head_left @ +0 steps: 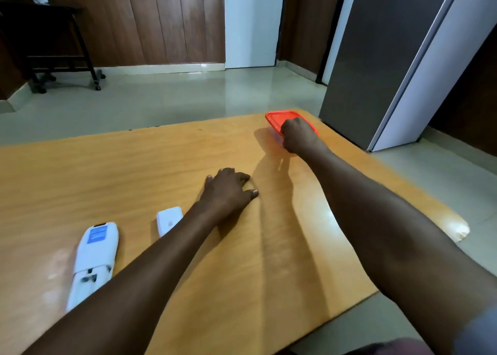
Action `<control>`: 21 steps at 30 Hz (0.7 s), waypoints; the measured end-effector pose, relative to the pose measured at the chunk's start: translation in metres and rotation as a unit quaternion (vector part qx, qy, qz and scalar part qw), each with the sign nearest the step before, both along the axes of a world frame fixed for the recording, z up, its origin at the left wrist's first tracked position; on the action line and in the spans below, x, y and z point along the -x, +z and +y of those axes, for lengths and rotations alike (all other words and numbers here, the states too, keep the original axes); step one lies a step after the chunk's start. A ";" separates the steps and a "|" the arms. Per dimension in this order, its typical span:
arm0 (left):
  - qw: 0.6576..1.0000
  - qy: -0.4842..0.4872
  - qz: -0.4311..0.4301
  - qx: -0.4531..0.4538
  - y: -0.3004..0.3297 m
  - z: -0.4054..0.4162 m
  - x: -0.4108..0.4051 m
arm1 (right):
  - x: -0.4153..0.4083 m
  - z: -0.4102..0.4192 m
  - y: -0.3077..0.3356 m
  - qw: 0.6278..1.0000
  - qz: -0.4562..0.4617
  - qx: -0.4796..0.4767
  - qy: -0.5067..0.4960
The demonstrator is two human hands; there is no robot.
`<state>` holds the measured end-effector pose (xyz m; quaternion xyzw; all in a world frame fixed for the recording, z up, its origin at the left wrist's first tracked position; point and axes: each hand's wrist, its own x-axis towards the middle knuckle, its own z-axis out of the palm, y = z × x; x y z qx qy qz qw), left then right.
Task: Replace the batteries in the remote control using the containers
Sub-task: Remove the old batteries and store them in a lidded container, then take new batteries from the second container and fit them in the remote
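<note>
Reaching far, right hand (298,136) grip apparently curled on red-lidded container (279,119), left hand (228,190) relaxed on table (107,171).

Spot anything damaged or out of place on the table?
Yes. The table's near right corner looks chipped, pale under the finish. The remote lies face down with its battery bay uncovered and apparently empty; its cover sits apart beside it, as the task would need.
</note>
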<state>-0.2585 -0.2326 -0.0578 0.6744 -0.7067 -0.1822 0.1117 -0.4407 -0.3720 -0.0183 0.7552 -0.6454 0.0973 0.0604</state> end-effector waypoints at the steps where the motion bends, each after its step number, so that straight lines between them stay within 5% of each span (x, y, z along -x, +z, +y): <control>1: 1.000 0.000 -0.007 -0.002 -0.001 -0.011 0.003 | 0.004 -0.015 -0.001 1.000 -0.007 0.000 -0.007; 12: 1.000 -0.020 -0.012 0.008 -0.018 -0.060 0.012 | 0.056 -0.138 -0.019 0.998 -0.045 0.036 -0.023; 21: 0.999 -0.019 -0.036 -0.002 -0.011 -0.055 0.015 | 0.035 -0.109 -0.012 0.999 -0.007 0.017 -0.033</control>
